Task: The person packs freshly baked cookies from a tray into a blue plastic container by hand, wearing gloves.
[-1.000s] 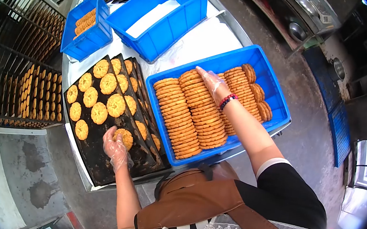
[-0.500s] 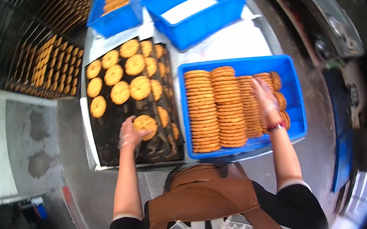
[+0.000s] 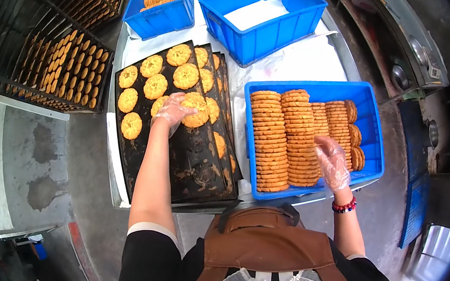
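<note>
On the top black metal baking tray (image 3: pixel 191 161), the person's left hand (image 3: pixel 172 112), in a clear plastic glove, lays its fingertips on the near rim of a round golden-brown cookie (image 3: pixel 199 110); whether the grip is clasping it or only touching cannot be told. More round cookies (image 3: pixel 155 86) lie flat around it on the far half of the tray, which sits on a fanned stack of similar dark trays (image 3: pixel 229 158). To the right, the gloved right hand (image 3: pixel 332 165) hangs with an open grip, fingers loosely curled and holding nothing, over the near end of the cookie rows (image 3: pixel 270 141) standing on edge in a large blue plastic crate (image 3: pixel 323 86). A red bead bracelet (image 3: pixel 344 206) circles that wrist. Both tray and crate rest on a counter (image 3: pixel 304 57) covered in white sheeting. Farther back stand a blue crate lined in white (image 3: pixel 267 35) and a smaller blue crate (image 3: pixel 158 18) holding two short cookie rows. Left of the counter, a dark wire rack (image 3: pixel 48 60) carries many small cookies.
</note>
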Action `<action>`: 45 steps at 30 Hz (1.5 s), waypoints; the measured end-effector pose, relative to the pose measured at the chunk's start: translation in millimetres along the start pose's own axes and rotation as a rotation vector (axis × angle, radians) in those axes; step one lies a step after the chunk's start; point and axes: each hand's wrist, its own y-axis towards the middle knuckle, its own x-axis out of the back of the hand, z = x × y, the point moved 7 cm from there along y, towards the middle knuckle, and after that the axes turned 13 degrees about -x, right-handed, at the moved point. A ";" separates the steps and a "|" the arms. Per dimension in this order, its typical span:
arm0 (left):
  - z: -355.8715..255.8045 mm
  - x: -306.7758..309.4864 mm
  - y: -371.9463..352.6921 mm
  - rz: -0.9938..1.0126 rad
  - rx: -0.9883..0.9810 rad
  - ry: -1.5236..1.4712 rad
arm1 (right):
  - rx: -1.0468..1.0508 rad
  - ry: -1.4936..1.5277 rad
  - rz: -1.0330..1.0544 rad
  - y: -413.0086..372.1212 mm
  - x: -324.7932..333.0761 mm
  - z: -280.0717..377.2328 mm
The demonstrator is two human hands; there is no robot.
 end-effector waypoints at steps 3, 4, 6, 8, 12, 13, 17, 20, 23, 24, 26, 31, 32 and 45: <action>-20.6 8.2 -19.7 -0.136 -0.020 0.061 | 0.049 -0.076 0.043 -6.2 -15.4 33.3; -31.3 9.7 -25.9 -0.243 -0.190 0.232 | 0.092 -0.106 0.032 -7.8 -19.7 38.3; -48.2 3.0 -61.0 -0.449 -0.346 0.137 | 0.130 -0.130 0.033 -9.7 -31.4 52.1; -56.7 -7.3 -86.7 -0.452 -0.356 0.148 | 0.161 -0.159 0.034 -13.9 -44.8 64.9; 4.0 0.1 -83.8 -0.407 -0.079 -0.027 | 0.239 -0.206 0.091 -19.0 -75.9 102.7; 39.5 8.7 -77.8 -0.473 0.056 -0.164 | 0.276 -0.202 0.104 -21.2 -84.4 109.8; 81.9 53.5 -54.6 -0.357 0.246 -0.150 | 0.356 -0.135 0.182 -26.8 -124.6 125.9; 64.8 65.2 -51.6 -0.207 0.231 -0.048 | 0.316 -0.188 0.237 -37.2 -148.2 144.3; 43.8 53.9 -64.7 -0.499 -0.110 0.108 | 0.341 -0.252 0.252 -48.8 -161.5 156.7; 17.5 55.6 -82.1 -0.531 -0.228 0.136 | 0.318 -0.235 0.276 -51.8 -166.4 158.0; -17.0 49.1 -110.7 -0.562 -0.444 0.217 | 0.275 -0.224 0.319 -55.9 -175.1 156.1; 52.1 43.6 -112.0 -0.486 -0.161 0.031 | 0.289 -0.252 0.323 -69.0 -188.5 173.4; 113.4 38.5 -100.7 -0.604 0.034 -0.147 | 0.282 -0.243 0.322 -71.6 -189.8 177.5; 224.1 98.8 -107.6 -0.640 0.107 0.140 | 0.290 -0.294 0.303 -88.0 -207.5 179.8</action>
